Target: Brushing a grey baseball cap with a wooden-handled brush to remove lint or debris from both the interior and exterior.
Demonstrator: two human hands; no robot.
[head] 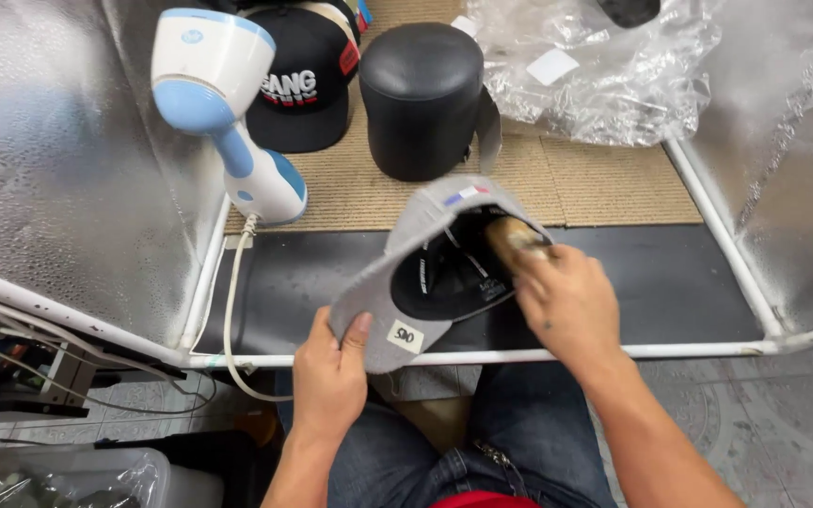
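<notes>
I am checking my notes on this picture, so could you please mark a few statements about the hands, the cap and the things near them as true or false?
1. The left hand holds the grey cap by its brim. True.
2. The right hand presses a brush-like tool into the cap's dark inside. True.
3. The white and blue steamer is in the right hand. False: it stands alone on the left, on the woven mat.
4. The black cylinder form wears a cap. False: it is bare.
5. A black cap lies beside the steamer. True.
</notes>
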